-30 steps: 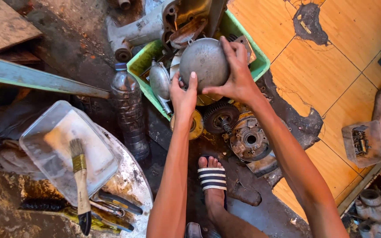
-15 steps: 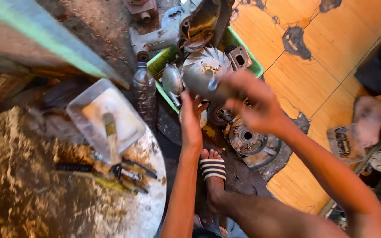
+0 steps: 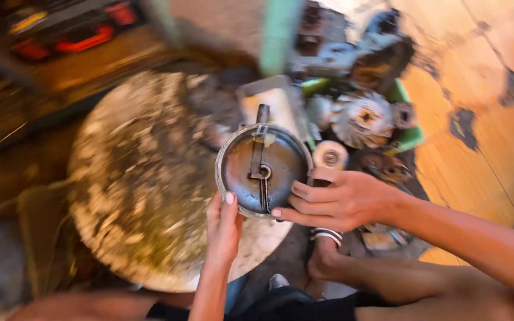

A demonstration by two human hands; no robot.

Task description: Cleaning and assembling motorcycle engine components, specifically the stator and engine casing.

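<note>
Both hands hold a round metal cover [image 3: 262,171], a shallow dish shape turned with its hollow side up toward the camera, showing a dark inner face with a thin bar and small ring across its middle. The left hand [image 3: 223,229] grips the cover's lower left rim, fingers curled under it and the thumb up against the edge. The right hand [image 3: 339,199] is closed round the cover's right rim, its fingers [image 3: 295,201] laid flat across the edge and reaching onto the inner face. The cover hangs above the near right edge of a round, dirty worktop [image 3: 144,178] with a mottled, flaking surface. Just behind the cover lies a clear plastic tub [image 3: 275,104]; what it holds is blurred. To the right of the cover and farther back stands a green crate [image 3: 410,138] filled with metal parts, among them a finned round piece [image 3: 363,119]. Below the right hand a foot in a striped sandal [image 3: 326,235] rests on the ground, with orange floor tiles [image 3: 465,154] off to the cover's right.
</note>
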